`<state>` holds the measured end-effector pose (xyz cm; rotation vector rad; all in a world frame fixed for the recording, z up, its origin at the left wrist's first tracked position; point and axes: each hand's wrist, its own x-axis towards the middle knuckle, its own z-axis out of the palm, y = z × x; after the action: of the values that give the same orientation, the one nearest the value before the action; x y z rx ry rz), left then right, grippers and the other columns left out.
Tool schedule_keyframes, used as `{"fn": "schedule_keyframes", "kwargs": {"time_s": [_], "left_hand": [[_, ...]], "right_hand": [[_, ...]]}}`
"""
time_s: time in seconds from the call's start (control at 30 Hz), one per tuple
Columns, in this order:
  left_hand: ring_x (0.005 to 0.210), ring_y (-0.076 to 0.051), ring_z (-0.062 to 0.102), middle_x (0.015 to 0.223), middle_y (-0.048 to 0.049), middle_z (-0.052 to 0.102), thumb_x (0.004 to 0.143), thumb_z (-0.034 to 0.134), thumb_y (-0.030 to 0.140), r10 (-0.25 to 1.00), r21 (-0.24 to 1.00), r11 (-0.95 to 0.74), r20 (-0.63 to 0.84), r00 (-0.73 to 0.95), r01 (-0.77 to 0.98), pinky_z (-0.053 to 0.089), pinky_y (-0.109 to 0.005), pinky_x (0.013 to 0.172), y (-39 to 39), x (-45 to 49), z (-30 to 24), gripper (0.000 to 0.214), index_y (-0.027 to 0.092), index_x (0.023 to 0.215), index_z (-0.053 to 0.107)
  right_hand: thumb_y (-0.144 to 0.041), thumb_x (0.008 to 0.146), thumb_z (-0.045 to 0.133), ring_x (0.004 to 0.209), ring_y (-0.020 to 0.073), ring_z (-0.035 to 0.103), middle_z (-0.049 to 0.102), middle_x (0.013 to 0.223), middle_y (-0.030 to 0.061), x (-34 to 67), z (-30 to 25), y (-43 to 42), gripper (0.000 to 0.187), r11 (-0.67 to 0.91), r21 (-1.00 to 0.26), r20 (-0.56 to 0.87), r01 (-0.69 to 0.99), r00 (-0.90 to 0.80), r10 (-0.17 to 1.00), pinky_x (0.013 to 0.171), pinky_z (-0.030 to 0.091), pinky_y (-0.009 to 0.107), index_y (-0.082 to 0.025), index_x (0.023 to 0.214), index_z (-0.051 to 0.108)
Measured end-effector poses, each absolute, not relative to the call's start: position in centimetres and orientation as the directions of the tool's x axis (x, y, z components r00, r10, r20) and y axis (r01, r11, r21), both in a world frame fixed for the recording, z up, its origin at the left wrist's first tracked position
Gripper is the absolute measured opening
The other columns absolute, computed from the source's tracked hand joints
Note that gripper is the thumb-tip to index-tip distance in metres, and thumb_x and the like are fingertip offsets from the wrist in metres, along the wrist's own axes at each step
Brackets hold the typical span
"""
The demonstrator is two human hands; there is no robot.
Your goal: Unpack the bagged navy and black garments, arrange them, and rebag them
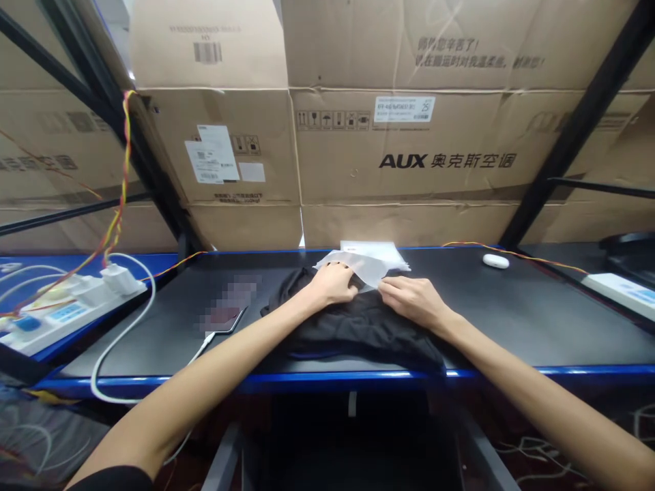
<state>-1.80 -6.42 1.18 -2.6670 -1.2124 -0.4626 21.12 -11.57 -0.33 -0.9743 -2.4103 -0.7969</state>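
Note:
My left hand [335, 281] is closed on the left side of a thin, translucent white sheet [364, 267], its fingers curled down. At the sheet's right corner, my right hand [412, 298] pinches the edge between thumb and fingers. Whether the sheet is paper or plastic film I cannot tell. Beneath both hands lies a crumpled black cloth garment [353, 334], spread to the front edge of the table. Just behind the sheet rests a flat white packet or stack of paper [383, 252], partly covered by it.
A phone [230, 320] on a white charging cable lies left on the black tabletop [537, 320]. Power strips [71, 307] flank both sides. A small white case [495, 261] sits back right. Cardboard [409, 184] walls the back between black metal posts.

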Motion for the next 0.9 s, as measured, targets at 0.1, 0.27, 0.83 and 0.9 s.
{"fn": "schedule_keyframes", "kwargs": {"time_s": [0.1,0.27,0.83,0.9], "left_hand": [[0.119,-0.034,0.059,0.133,-0.0136,0.062,0.08,0.06,0.02,0.686,-0.002,-0.679,0.354,0.636,0.734,0.051,-0.045,0.097,-5.5,-2.2,1.0,0.055,0.019,0.135,0.058],[0.115,-0.027,0.064,0.127,-0.0105,0.067,0.077,0.049,0.003,0.626,0.053,-0.759,0.333,0.705,0.649,0.051,-0.039,0.101,-4.9,-3.4,1.0,0.051,0.017,0.123,0.068],[0.139,-0.027,0.044,0.141,-0.0007,0.056,0.061,0.046,0.001,0.465,0.566,-0.788,0.294,0.835,0.24,0.033,-0.047,0.118,-9.8,-8.8,1.8,0.065,0.025,0.114,0.074],[0.142,-0.028,0.04,0.145,0.0002,0.052,0.054,0.044,0.002,0.465,0.562,-0.788,0.274,0.842,0.253,0.03,-0.048,0.119,-9.9,-9.1,1.3,0.074,0.027,0.117,0.073]], "right_hand": [[-0.019,0.098,0.048,0.076,0.0128,0.066,0.076,0.092,0.0037,21.3,-0.5,-11.4,0.023,0.591,0.346,0.573,0.728,-0.664,0.481,0.061,0.037,0.024,-0.02,0.092,0.07],[-0.019,0.098,0.048,0.073,0.0125,0.066,0.075,0.085,0.0008,21.6,-0.3,-11.2,0.022,0.546,0.331,0.572,0.769,-0.624,0.532,0.06,0.034,0.026,-0.02,0.087,0.067],[-0.023,0.094,0.05,0.085,0.0208,0.066,0.073,0.097,0.0088,22.0,-0.1,-11.3,0.017,0.367,0.242,0.479,0.898,-0.44,0.76,0.054,0.038,0.025,-0.019,0.094,0.066],[-0.024,0.094,0.05,0.102,0.0238,0.065,0.069,0.12,0.0113,21.8,-0.1,-11.4,0.023,0.392,0.236,0.479,0.889,-0.457,0.749,0.057,0.046,0.026,-0.019,0.112,0.064]]}}
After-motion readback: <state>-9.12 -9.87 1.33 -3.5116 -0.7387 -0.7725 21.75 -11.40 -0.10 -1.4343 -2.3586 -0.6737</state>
